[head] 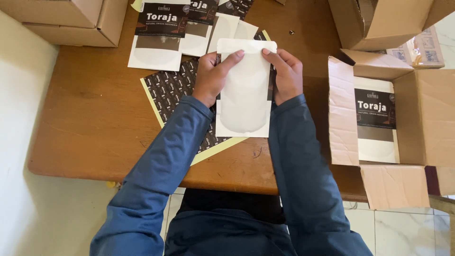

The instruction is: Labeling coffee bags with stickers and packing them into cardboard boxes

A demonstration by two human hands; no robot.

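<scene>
White and blank on its facing side, lying flat near the middle of the wooden table (95, 123): a stand-up pouch (244, 95), being pinched at its far edge from both sides. Left hand (213, 76) grasping the far left corner, fingers stretching across the top; right hand (284, 76) grasping the far right corner the same way, both in dark blue sleeves. Lying under the pouch and sticking out to the left and near side, a sheet of dark labels (173, 90) on pale yellow backing. Fanning out at the far edge, just beyond the hands, a row of labelled pouches (161, 38) with dark printed panels, overlapping one another. Sitting to the right, flaps spread wide, an open cardboard box (417, 118) holding one labelled pouch (377, 118) face up. Standing further off on the right, another cardboard box (379, 21); resting at the far left corner, a closed carton (71, 19). Lying alone on the wood at the far side, a small dark screw-like bit (292, 32), too small for telling more. Showing below the table's near edge, pale floor tiles (403, 232).
</scene>
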